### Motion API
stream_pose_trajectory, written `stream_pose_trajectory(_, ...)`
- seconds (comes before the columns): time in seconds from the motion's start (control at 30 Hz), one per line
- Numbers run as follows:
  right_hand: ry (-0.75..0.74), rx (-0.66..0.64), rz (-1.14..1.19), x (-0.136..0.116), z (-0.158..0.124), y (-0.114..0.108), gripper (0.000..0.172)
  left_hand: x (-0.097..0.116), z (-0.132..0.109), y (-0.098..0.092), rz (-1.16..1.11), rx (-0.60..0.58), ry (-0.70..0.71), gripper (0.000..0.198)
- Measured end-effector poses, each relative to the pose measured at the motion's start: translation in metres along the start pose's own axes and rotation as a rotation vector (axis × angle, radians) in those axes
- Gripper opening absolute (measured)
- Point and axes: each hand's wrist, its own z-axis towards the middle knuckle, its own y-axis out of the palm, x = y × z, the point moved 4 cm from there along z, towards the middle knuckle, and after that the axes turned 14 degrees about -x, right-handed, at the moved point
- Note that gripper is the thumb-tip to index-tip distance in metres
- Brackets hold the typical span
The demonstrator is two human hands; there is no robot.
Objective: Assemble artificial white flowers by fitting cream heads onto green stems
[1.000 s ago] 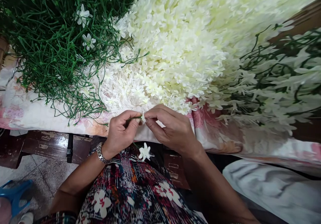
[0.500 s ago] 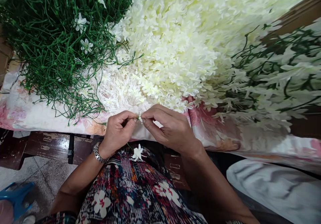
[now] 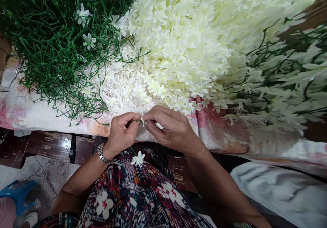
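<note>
My left hand (image 3: 122,130) is closed in a pinch on the thin green stem of an artificial flower. From below that hand hangs one white bloom (image 3: 138,159) on a bit of green stem, in front of the patterned shirt. Fingertip to fingertip with it, my right hand (image 3: 171,127) pinches a small white flower piece (image 3: 142,121) at the stem's end. The fingers cover most of that piece. Just beyond the hands lie white thread-like stamens (image 3: 120,90) and a large heap of cream-white flower heads (image 3: 178,47).
Green plastic stems (image 3: 56,51) pile up at the left, with a few white blooms among them. Finished-looking white sprays (image 3: 286,85) lie at the right. A floral cloth (image 3: 71,120) covers the table. A blue stool (image 3: 19,195) stands on the floor at lower left.
A white piece now shows between the fingertips, where mostly green showed before. The hands stay almost in place, and the view has shifted slightly.
</note>
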Motion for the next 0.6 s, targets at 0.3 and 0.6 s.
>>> stream_pose_trajectory(0.3, 0.039, -0.01, 0.074, -0.005, -0.001, -0.012, 0.016, -0.008, -0.001, -0.005, -0.194, -0.007, -0.014, 0.01)
stream_pose_trajectory(0.6, 0.071, -0.023, 0.186, -0.004, -0.001, -0.015, 0.053, -0.009, -0.003, -0.006, -0.278, -0.011, 0.012, 0.013)
